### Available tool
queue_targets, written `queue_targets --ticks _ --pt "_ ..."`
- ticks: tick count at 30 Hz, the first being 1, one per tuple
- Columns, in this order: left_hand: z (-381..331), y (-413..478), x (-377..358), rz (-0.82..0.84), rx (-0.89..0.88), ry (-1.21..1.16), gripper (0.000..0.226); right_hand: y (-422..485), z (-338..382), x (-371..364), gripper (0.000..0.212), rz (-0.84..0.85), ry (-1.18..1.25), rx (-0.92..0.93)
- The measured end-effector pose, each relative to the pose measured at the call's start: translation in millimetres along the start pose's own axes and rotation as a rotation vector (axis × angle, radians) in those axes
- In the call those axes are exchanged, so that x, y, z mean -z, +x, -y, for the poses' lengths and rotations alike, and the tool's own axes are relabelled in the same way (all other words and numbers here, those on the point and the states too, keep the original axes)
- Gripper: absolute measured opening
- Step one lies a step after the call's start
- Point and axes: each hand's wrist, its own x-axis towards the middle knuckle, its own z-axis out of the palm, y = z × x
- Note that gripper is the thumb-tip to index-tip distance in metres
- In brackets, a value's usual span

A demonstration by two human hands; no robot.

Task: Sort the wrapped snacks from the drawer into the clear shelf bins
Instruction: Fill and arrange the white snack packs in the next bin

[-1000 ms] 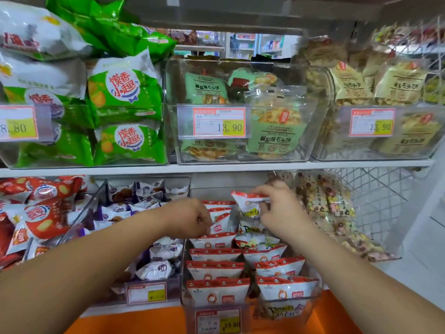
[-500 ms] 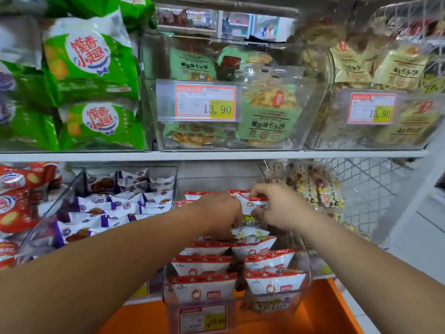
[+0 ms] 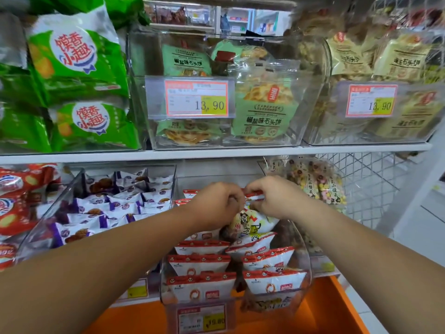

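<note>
Fingers (image 3: 233, 199) of the left hand (image 3: 216, 203) are curled tight and meet those of the right hand (image 3: 273, 198) over the middle bin. Both hands pinch the red top edge of one snack packet (image 3: 251, 222). Its white body, printed with a cartoon face, hangs just below the knuckles and above the stock already in the bin. Both bare forearms reach in from the bottom corners.

Nearest the camera lies an orange surface (image 3: 325, 309), running under the lower shelf front. Just above it a price tag (image 3: 202, 319) is fixed to the front wall of the clear bin (image 3: 307, 251). Inside that bin, red-topped white packets (image 3: 199, 262) stand in two rows, one behind another, up to the hands.

To the left, a second clear bin holds purple-and-white packets (image 3: 115, 208) lying loosely heaped, and red bags (image 3: 14, 201) fill the far left edge. To the right of the hands stands a clear bag of small coloured biscuits (image 3: 317, 186), with a white wire basket (image 3: 368, 186) beside it.

A white shelf board (image 3: 216, 154) runs across above all this. On it, at left, are stacked green bags (image 3: 79, 59) with round white-and-red logos. At centre a clear bin of green-labelled flat cakes (image 3: 265, 112) carries a tag reading 13.90 (image 3: 196, 98). At right, another bin holds pale yellow packs (image 3: 399, 61) behind a matching tag (image 3: 370, 101).

Farthest back, through the gap above the centre bin, blurred store shelving (image 3: 240, 18) shows.
</note>
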Motion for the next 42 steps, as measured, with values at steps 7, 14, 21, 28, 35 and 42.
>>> queue_targets --ticks 7,14,21,28,35,42 --pt "5 -3 13 0.202 0.087 0.043 0.032 0 -2 -15 0.040 0.020 -0.130 0.011" --pt "4 -4 13 0.080 0.154 -0.168 0.021 -11 -16 1 0.055 -0.113 0.297 -0.040" --pt "10 -16 11 0.055 0.259 -0.370 0.018 -53 -17 0 0.026 -0.016 0.479 -0.067" --pt "3 -18 24 0.064 0.171 -0.162 0.018 -51 -17 -6 0.022 -0.116 0.327 -0.003" --pt "7 -20 35 0.351 0.023 0.209 0.016 -42 13 12 0.042 -0.133 -0.054 0.193" --pt "4 -18 36 0.268 -0.008 0.187 0.013 -39 18 4 0.048 -0.038 -0.273 0.210"
